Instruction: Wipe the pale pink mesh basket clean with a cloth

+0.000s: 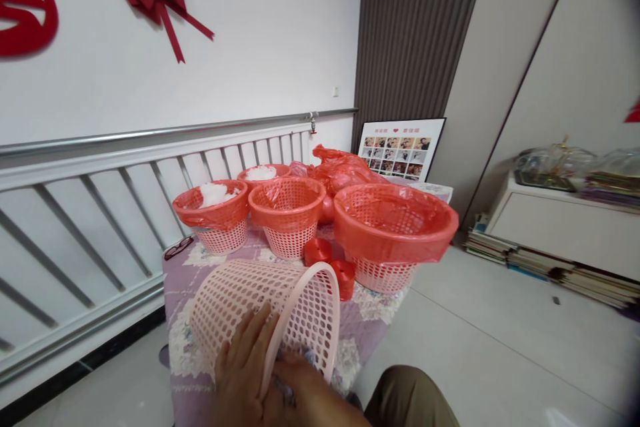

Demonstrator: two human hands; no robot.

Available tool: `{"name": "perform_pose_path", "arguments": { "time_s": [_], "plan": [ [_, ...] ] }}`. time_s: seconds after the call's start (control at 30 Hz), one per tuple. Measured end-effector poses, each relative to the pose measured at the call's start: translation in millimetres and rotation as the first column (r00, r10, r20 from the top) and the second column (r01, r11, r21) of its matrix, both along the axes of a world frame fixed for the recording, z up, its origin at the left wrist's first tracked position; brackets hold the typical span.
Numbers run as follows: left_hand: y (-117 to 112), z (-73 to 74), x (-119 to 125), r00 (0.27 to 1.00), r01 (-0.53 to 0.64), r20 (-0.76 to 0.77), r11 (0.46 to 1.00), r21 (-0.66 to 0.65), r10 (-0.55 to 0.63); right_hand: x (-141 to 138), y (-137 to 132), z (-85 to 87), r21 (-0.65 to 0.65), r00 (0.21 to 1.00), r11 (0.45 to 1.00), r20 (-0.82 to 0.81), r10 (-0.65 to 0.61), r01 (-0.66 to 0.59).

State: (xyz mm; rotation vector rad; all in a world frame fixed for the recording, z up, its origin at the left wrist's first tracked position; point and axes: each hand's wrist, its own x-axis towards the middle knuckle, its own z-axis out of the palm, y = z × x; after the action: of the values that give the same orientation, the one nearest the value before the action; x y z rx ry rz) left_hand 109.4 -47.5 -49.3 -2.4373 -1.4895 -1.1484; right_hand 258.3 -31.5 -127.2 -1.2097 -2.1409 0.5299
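Both hands [250,367] rest flat against the tipped basket [235,300].

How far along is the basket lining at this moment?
Four pink mesh baskets stand lined with red bags: the large one, the middle one, and two holding something white. In hand: an unlined basket lies on its side, left hand on its outside, right hand at its rim. Left: this basket has no bag yet; more red plastic lies behind.
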Motion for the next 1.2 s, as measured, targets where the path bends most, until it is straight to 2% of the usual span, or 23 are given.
{"name": "perform_pose_path", "arguments": {
  "time_s": [0.1, 0.17, 0.23, 0.3, 0.37, 0.5, 0.63, 0.7, 0.8, 0.9, 0.97, 1.07, 1.2],
  "plan": [
    [0, 1.2, -2, 1.000, 0.017, 0.007, 1.000, 0.014, -0.017, 31, 25, 19.0, 0.071, 0.987, 0.995, 0.143, -0.076, 0.066],
    [-1, 3.4, -2, 1.000, 0.013, -0.002, 1.000, -0.008, -0.013, 50, 45, 23.6, 0.134, 0.948, 0.982, 0.272, -0.164, 0.131],
    [-2, 6.7, -1, 1.000, 0.016, -0.020, 0.999, -0.036, -0.017, 61, 60, 18.2, 0.148, 0.919, 0.972, 0.326, -0.221, 0.181],
    [-3, 10.1, 1, 0.999, 0.018, -0.033, 0.998, -0.052, -0.019, 61, 63, 4.9, 0.123, 0.911, 0.967, 0.327, -0.252, 0.224],
    [-3, 12.5, 5, 0.999, 0.014, -0.030, 0.998, -0.061, -0.016, 51, 55, -11.4, 0.091, 0.905, 0.959, 0.318, -0.284, 0.269],
    [-1, 11.4, 8, 0.999, -0.013, -0.033, 0.999, -0.053, 0.011, 14, 20, -38.9, 0.004, 0.917, 0.951, 0.263, -0.300, 0.310],
    [6, 7.4, -1, 0.992, 0.003, -0.123, 0.999, -0.034, -0.007, -8, -7, -48.3, -0.145, 0.980, 0.970, 0.048, -0.191, 0.196],
    [9, 6.8, -7, 0.981, 0.047, -0.184, 0.998, -0.040, -0.054, -3, -11, -39.6, -0.155, 0.993, 0.982, -0.041, -0.115, 0.107],
    [7, 7.7, -8, 0.990, 0.047, -0.135, 0.998, -0.042, -0.052, 23, -1, -9.4, -0.079, 0.996, 0.996, -0.074, -0.044, 0.038],
    [2, 9.2, -2, 0.999, 0.014, -0.035, 0.999, -0.035, -0.015, 60, 25, 19.5, 0.059, 0.980, 0.987, 0.122, -0.158, 0.152],
    [0, 10.4, 2, 0.999, 0.022, -0.029, 0.999, -0.032, -0.023, 80, 40, 24.9, 0.119, 0.946, 0.966, 0.206, -0.251, 0.231],
    [-1, 12.4, 6, 0.999, 0.018, -0.041, 0.998, -0.056, -0.020, 91, 46, 9.9, 0.115, 0.916, 0.945, 0.236, -0.325, 0.306],
    [0, 13.9, 9, 1.000, 0.010, -0.015, 0.998, -0.070, -0.011, 69, 23, -23.4, 0.059, 0.897, 0.926, 0.232, -0.377, 0.374]
  ]
}}
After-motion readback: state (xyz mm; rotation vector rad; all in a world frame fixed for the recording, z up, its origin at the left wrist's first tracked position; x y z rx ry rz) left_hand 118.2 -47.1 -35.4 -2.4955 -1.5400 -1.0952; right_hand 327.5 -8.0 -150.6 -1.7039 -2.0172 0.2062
